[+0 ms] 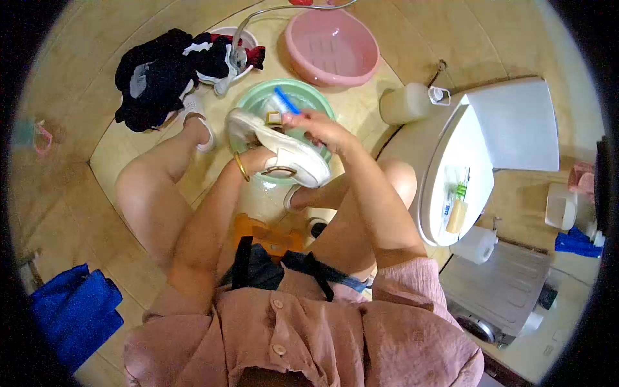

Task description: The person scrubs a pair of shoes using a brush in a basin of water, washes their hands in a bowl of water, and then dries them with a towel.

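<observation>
A white shoe (298, 157) hangs tilted over a green basin (314, 97) in the upper middle of the head view. My left hand (258, 158) is inside the shoe's opening and holds it up; most of its fingers are hidden. A blue brush (284, 100) with pale bristles shows above the shoe. My right hand (320, 129) is closed round the brush's lower end, beside the shoe's toe side. A square buckle (274, 118) sits on the shoe near the right fingertips. Water shows in the basin.
A pink basin (332, 48) stands beyond. Dark clothes (155, 80) lie at the upper left, beside a shower head (238, 58). At the right are a toilet (451, 168) and a plastic jug (406, 104). An orange stool (271, 237) is below me. Blue cloth (76, 316) hangs lower left.
</observation>
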Demonstrator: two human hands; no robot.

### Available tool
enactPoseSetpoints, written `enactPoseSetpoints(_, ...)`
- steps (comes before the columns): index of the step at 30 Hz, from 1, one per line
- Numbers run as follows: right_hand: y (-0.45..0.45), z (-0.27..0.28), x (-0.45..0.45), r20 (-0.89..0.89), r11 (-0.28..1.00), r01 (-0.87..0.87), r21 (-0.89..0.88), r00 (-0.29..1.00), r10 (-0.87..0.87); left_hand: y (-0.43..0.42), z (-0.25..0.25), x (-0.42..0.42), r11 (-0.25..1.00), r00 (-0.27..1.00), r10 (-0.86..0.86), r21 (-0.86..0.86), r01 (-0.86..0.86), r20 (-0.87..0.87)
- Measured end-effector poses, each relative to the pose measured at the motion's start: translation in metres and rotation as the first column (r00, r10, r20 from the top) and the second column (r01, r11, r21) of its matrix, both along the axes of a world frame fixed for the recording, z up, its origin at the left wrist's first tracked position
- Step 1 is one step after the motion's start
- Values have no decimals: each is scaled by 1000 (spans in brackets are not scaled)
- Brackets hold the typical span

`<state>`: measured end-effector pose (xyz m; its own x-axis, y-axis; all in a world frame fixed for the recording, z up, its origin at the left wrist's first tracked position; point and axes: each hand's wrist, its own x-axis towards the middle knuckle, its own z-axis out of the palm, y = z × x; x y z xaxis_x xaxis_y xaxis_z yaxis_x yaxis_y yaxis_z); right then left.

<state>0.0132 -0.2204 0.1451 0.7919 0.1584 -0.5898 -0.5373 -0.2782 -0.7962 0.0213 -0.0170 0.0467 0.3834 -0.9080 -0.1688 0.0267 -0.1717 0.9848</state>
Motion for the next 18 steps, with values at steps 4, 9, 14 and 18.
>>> enactPoseSetpoints(4,18,-19,-5,-214,856,-34,516,962,167,-11,2,5,990,978,-20,-138,-9,-207)
enactPoseSetpoints(9,31,-12,-9,-136,795,-19,606,982,128,1,35,2,996,1000,-1,-94,2,9)
enactPoseSetpoints(14,27,-23,-10,-23,867,137,480,989,-143,23,50,42,981,980,118,173,-90,-162)
enactPoseSetpoints(18,47,-25,-24,136,890,302,342,921,-365,5,44,32,729,681,648,16,-685,-341)
